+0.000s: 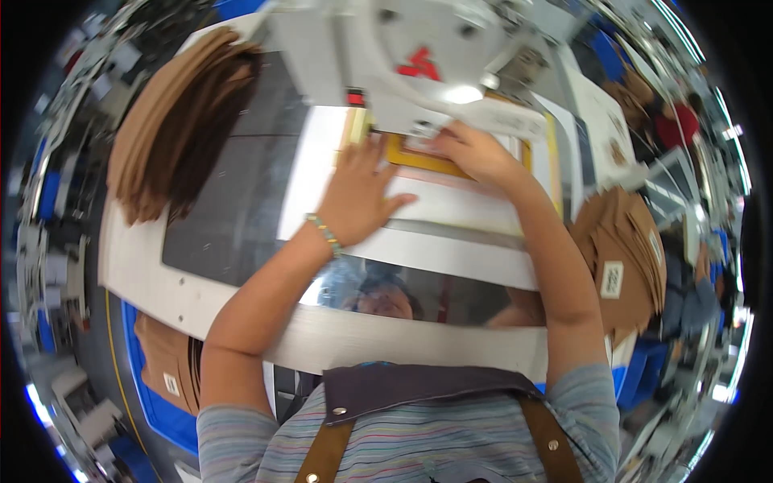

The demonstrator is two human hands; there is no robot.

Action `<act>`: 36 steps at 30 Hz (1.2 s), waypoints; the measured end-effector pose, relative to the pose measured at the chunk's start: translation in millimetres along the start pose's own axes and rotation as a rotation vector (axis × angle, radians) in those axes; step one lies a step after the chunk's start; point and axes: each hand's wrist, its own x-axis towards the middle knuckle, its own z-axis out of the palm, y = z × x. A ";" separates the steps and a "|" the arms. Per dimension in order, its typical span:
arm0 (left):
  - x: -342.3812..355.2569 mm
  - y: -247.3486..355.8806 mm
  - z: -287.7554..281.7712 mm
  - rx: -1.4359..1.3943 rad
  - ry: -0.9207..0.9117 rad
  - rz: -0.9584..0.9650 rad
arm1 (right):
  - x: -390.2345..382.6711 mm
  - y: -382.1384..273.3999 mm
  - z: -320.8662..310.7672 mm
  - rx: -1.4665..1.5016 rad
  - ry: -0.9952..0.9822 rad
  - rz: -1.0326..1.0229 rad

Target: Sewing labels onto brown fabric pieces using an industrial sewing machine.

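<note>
In the head view a white sewing machine head stands over a flat layered template with a yellow frame and white sheets. My left hand lies on the template's left part, fingers spread, thumb out to the side, fingertips beside a yellow strip under the machine. My right hand reaches in from the right to the yellow frame just by the presser foot, with its fingers bent together; what they hold, if anything, I cannot make out.
Stacks of brown fabric pieces lie at the left and right. A blue bin with more brown pieces sits below the table's left edge, another blue bin at the lower right. People are at work at the far right.
</note>
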 end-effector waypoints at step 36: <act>-56.8 -218.8 -171.8 0.105 0.678 -0.220 | -81.0 50.6 -31.7 -0.173 0.586 -0.405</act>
